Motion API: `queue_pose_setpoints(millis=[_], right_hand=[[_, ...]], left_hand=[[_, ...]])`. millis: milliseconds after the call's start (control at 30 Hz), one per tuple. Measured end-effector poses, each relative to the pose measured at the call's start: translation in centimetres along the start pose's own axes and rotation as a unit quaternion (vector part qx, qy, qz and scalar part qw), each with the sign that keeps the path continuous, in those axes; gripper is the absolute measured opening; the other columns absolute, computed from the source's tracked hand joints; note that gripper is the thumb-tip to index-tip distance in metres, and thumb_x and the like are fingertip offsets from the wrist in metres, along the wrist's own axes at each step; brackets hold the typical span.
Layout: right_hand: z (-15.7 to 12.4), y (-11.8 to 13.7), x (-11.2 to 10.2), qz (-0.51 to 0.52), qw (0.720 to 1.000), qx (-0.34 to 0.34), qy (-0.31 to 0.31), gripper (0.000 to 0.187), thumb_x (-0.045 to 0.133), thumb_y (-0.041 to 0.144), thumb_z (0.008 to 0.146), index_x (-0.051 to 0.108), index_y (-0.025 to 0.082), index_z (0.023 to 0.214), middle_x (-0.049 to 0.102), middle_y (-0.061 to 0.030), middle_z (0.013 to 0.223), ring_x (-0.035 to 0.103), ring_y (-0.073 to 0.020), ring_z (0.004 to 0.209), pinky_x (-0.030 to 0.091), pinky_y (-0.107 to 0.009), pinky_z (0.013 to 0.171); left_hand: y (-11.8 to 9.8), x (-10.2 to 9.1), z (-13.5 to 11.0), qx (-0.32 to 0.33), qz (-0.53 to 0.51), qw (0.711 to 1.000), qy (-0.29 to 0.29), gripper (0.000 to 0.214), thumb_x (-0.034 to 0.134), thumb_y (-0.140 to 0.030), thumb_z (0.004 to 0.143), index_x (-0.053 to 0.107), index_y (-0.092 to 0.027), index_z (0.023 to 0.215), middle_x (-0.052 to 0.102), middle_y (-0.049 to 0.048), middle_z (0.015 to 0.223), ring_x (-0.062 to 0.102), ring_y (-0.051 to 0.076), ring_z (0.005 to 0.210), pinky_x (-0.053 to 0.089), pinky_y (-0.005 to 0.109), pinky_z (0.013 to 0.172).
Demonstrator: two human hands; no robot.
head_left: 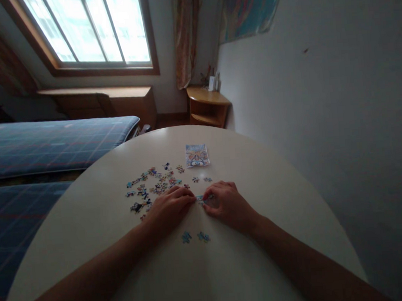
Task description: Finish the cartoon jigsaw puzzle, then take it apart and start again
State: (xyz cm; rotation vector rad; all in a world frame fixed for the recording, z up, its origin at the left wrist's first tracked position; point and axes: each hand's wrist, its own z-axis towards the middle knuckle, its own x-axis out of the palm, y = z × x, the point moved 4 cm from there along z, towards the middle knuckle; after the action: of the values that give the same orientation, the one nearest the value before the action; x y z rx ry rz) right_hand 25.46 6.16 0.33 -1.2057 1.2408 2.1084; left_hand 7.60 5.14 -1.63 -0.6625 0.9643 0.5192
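Observation:
Light blue jigsaw puzzle pieces (199, 198) lie on the table between my two hands, partly covered by the fingers. My left hand (172, 203) rests beside them, its fingertips pressed together at their left edge. From the other side my right hand (228, 204) pinches a puzzle piece between thumb and forefinger. Nearer to me are two small blue clusters, a left one (186, 237) and a right one (204, 237). Many loose puzzle pieces (160, 186) spread out beyond and left of my left hand. Two single pieces (196, 179) sit just past the hands.
A small printed picture sheet (197, 156) lies farther back on the round white table (258, 164). Left of the table stands a bed with a plaid mattress (54, 143). A wooden corner shelf (207, 96) and a wall (322, 104) are beyond and to the right.

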Motion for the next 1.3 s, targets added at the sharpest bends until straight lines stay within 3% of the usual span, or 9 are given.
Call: queue_pose_setpoints(millis=[233, 500, 667, 833, 933, 1300], right_hand=[[-0.05, -0.13, 0.0, -0.017, 1.0, -0.006, 0.0, 0.028, 0.074, 0.024, 0.079, 0.071, 0.026, 0.107, 0.069, -0.0033, 0.107, 0.06, -0.0227, 0.105, 0.033, -0.039, 0.094], [0.13, -0.31, 0.06, -0.006, 1.0, -0.001, -0.002, 0.016, 0.074, 0.021, 0.079, 0.071, 0.023, 0.094, 0.071, -0.0038, 0.104, 0.061, -0.0222, 0.104, 0.035, -0.039, 0.093], [-0.04, -0.36, -0.27, 0.029, 1.0, 0.008, -0.005, 0.005, 0.071, 0.019, 0.08, 0.071, 0.022, 0.085, 0.073, -0.0003, 0.084, 0.065, -0.0184, 0.087, 0.037, -0.038, 0.092], [-0.24, -0.72, -0.4, 0.091, 0.996, -0.008, 0.0, 0.027, 0.06, 0.015, 0.087, 0.072, 0.024, 0.109, 0.073, -0.0022, 0.09, 0.065, -0.0148, 0.081, 0.045, -0.03, 0.083], [-0.21, -0.54, -0.2, 0.086, 0.996, -0.029, 0.018, 0.028, 0.057, 0.013, 0.087, 0.075, 0.023, 0.107, 0.074, -0.0044, 0.095, 0.066, -0.016, 0.085, 0.048, -0.03, 0.083], [-0.16, -0.41, 0.03, 0.11, 0.992, 0.059, -0.009, 0.013, 0.066, 0.026, 0.087, 0.078, 0.025, 0.093, 0.077, -0.0013, 0.084, 0.07, -0.0156, 0.073, 0.051, -0.027, 0.073]], left_hand=[[-0.15, -0.11, 0.05, 0.011, 0.007, 1.0, -0.004, 0.021, 0.055, -0.012, 0.093, 0.072, -0.021, 0.102, 0.072, 0.0049, 0.105, 0.063, 0.021, 0.1, 0.054, 0.036, 0.088], [-0.22, -0.11, 0.05, 0.017, 0.01, 1.0, -0.007, 0.022, 0.054, -0.011, 0.094, 0.071, -0.02, 0.103, 0.071, 0.0056, 0.106, 0.063, 0.021, 0.1, 0.055, 0.038, 0.089], [-0.25, -0.21, 0.1, 0.017, 0.012, 1.0, 0.001, 0.021, 0.054, -0.012, 0.094, 0.071, -0.02, 0.104, 0.071, 0.0057, 0.107, 0.063, 0.022, 0.101, 0.055, 0.039, 0.09], [-0.35, -0.21, 0.15, 0.025, 0.018, 1.0, 0.001, 0.021, 0.054, -0.011, 0.093, 0.071, -0.02, 0.104, 0.071, 0.0057, 0.106, 0.064, 0.022, 0.099, 0.056, 0.038, 0.087], [-0.34, -0.18, 0.13, 0.026, 0.021, 0.999, -0.003, 0.023, 0.053, -0.011, 0.094, 0.071, -0.02, 0.105, 0.071, 0.0057, 0.106, 0.064, 0.022, 0.099, 0.056, 0.039, 0.088], [-0.41, -0.39, 0.1, 0.017, 0.024, 1.0, 0.001, 0.021, 0.054, -0.014, 0.095, 0.072, -0.02, 0.104, 0.072, 0.0059, 0.105, 0.064, 0.021, 0.099, 0.055, 0.038, 0.089]])
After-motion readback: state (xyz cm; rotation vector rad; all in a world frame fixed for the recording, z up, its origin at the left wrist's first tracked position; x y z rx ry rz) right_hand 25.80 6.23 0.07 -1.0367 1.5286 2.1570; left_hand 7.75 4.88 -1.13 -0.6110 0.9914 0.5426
